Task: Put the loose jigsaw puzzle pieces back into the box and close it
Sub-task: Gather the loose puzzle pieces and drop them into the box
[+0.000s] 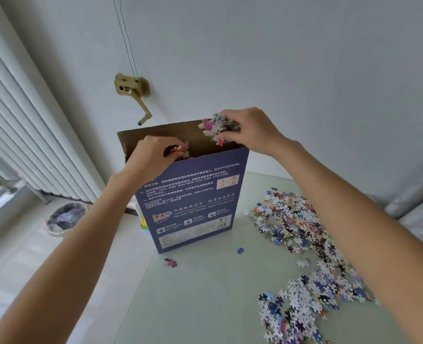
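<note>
A tall blue puzzle box (193, 194) stands upright on the pale table (205, 294), its brown top flap open. My left hand (153, 152) is at the box's opening, fingers closed on a few puzzle pieces (183, 148). Above the right side of the opening, my right hand (247, 127) grips a colourful bunch of pieces (218, 130). A large heap of loose pieces (304, 244) is spread over the table to the right of the box. A blue piece (240, 250) and a pink one (170, 262) lie alone in front of the box.
A round wastebasket (65, 218) sits on the floor at the left, below white blinds (19, 145). A brass crank with cords (133, 93) is fixed to the wall behind the box. The table's left edge runs just beside the box.
</note>
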The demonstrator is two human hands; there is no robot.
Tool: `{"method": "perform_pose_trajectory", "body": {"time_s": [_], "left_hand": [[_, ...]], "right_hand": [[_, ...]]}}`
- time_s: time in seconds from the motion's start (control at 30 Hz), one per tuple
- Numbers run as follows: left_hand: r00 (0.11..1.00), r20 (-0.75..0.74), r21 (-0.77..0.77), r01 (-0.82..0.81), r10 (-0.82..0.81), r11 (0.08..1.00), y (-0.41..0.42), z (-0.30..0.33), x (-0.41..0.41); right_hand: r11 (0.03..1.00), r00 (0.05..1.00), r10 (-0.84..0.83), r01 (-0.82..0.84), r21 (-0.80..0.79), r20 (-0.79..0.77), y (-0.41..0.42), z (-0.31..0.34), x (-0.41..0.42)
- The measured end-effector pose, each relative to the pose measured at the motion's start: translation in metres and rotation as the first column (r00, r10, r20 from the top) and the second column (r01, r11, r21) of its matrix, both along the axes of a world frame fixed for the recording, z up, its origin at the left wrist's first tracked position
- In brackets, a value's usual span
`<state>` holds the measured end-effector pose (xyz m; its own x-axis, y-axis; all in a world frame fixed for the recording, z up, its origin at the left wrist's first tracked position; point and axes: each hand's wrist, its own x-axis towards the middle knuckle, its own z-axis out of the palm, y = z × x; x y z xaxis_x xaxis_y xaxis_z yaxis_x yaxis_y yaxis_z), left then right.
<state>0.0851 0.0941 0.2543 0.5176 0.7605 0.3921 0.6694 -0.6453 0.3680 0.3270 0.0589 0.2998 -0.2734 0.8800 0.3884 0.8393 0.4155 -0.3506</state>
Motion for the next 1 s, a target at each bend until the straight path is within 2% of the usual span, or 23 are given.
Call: {"method": "perform_pose_trajectory", "body": {"time_s": [0.07,0.13,0.27,0.47,0.6,0.7,0.8,0.87,0.93,1.0], "left_hand": [[1.000,0.008,-0.038,-0.005,0.005,0.999,0.001,-0.001,-0.002],[1.000,0.016,-0.073,-0.002,0.003,0.997,0.002,-0.001,-0.002],[1.000,0.022,-0.079,-0.008,0.009,0.997,-0.002,-0.001,-0.002],[1.000,0.001,-0.025,-0.011,0.011,1.000,-0.007,-0.005,-0.002],[1.000,-0.002,0.039,0.006,-0.006,0.999,-0.009,-0.004,-0.002],[1.000,0.020,0.109,0.012,-0.014,0.994,-0.014,-0.003,-0.003],[0.999,0.036,0.352,0.022,-0.038,0.936,-0.030,-0.004,-0.003],[0.989,0.084,0.491,0.064,-0.121,0.869,-0.046,-0.011,-0.004],[0.965,0.133,0.558,0.117,-0.228,0.822,-0.066,-0.031,-0.004],[0.945,0.183,0.503,0.148,-0.272,0.851,-0.089,-0.065,-0.006]], "right_hand": [[0.996,0.986,0.050,-0.036,-0.084,0.162,0.011,-0.002,-0.004],[0.981,0.967,0.093,-0.048,-0.189,0.235,0.019,-0.004,-0.007],[0.946,0.977,0.107,-0.043,-0.321,0.186,0.028,-0.003,-0.013],[0.956,0.982,0.017,0.039,-0.291,0.189,0.030,-0.010,-0.017],[0.957,0.990,-0.043,0.078,-0.278,0.131,0.025,-0.013,-0.020],[0.982,0.992,-0.068,0.086,-0.167,0.107,0.017,-0.018,-0.025],[0.989,0.995,-0.096,0.095,0.113,0.002,-0.009,-0.025,-0.030],[0.959,0.994,-0.094,0.105,0.262,-0.052,-0.039,-0.040,-0.031],[0.938,0.990,-0.120,0.139,0.319,-0.079,-0.072,-0.067,-0.030],[0.938,0.983,-0.160,0.181,0.296,-0.091,-0.103,-0.106,-0.024]]}}
